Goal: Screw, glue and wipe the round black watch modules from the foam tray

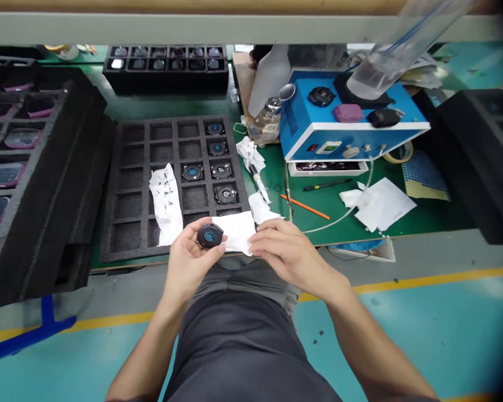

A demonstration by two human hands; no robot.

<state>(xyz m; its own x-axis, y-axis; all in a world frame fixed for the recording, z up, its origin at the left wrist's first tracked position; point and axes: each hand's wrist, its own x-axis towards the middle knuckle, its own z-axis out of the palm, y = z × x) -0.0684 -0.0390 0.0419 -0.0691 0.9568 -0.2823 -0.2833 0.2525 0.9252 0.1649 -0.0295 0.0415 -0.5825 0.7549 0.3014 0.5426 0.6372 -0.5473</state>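
Observation:
Between its thumb and fingers, my left hand (190,259) grips a round black watch case (210,236) with a blue-green ring on its face. A white wipe (235,231) lies just right of it, over the near edge of the foam tray (134,254). My right hand (291,254) has its fingers closed on the right edge of that wipe. Similar watch cases (225,194) sit in the tray's right-hand columns. Another white wipe (167,206), carrying small dark bits, lies across the tray's middle. What is under my right fingers is hidden.
Stacked foam trays (62,167) stand at the left, another tray (163,81) at the back. On the right is a blue machine (339,134) with a clear tube (373,67) on top. A pump bottle (266,120), orange stick (305,206) and crumpled papers (383,204) lie nearby.

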